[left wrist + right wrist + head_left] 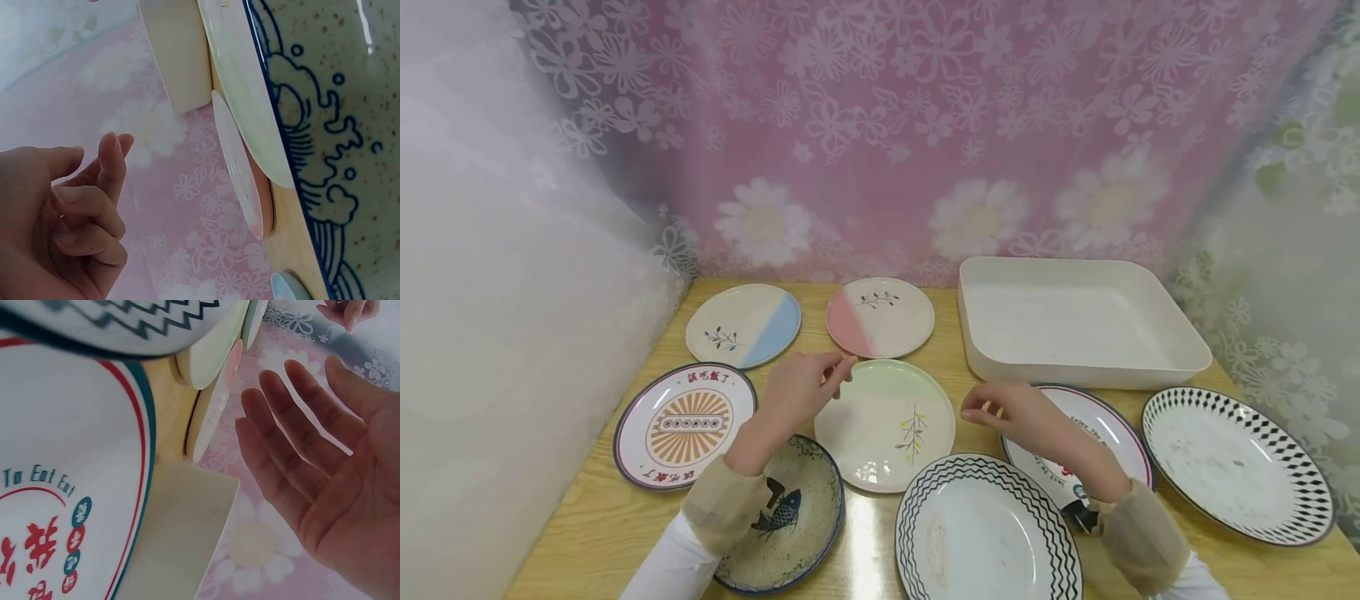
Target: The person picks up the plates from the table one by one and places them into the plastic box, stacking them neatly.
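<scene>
Nearest, a white ceramic plate with a black zigzag rim [977, 533] crowds a round, glazed cream-and-green plate [880, 429]. Either side of that, the left hand [797, 387], loosely curled, and relaxed right hand [1018, 412] hold nothing; a careless sideways push could chip both rims.

Occlusions and crops, worst along the near edge of the table [865, 546].
Head view cuts off that edge and the zigzag-rimmed plate [981, 533] on it. Left cuff [724, 504] and wrist cover part of the fish bowl [815, 504]; right hand [1021, 412], forearm and zigzag rim hide part of the printed plate [1116, 437], some lettering too small for me to read. Dark item [1081, 515] by the right cuff [1142, 533]: can't tell what. Left wrist view crops the bowl at right.
</scene>
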Available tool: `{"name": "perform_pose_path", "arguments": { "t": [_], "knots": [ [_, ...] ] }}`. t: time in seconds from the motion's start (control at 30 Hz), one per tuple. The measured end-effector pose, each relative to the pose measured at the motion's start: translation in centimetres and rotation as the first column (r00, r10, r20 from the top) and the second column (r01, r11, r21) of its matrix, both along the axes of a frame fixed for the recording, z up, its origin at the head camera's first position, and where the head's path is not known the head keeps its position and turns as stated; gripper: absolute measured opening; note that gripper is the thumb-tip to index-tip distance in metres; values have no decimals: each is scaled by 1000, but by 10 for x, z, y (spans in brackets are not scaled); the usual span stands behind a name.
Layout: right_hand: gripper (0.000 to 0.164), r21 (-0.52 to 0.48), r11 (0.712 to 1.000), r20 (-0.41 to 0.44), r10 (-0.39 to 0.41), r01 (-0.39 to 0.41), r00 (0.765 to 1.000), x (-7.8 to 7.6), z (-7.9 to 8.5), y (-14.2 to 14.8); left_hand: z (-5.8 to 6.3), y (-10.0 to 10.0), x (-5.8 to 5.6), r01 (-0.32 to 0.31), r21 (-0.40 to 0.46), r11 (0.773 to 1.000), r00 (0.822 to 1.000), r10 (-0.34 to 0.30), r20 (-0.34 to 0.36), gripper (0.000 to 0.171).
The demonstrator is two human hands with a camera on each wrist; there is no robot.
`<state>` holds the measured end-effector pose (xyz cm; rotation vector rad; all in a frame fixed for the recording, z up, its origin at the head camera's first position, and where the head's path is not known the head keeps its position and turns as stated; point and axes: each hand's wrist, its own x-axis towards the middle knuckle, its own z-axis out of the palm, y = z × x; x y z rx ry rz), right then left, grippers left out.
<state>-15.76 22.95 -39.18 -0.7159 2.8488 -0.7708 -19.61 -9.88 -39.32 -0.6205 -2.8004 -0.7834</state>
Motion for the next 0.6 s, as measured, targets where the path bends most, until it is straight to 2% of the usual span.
{"name": "perform_pose_path", "arguments": {
  "t": [0.13,0.33,0.6],
  "knots": [
    [7,7,1000,55,8,-8,998,4,-4,2,-1,-1,5,-3,-5,1000,999,3,38,32],
    [9,-11,998,102,70,-70,992,8,-13,3,-5,-3,12,1,-18,1000,997,0,74,31],
    [8,33,985,252,159,-172,955,12,-20,4,-10,-2,17,11,1,1000,996,-12,86,29]
  ]
}}
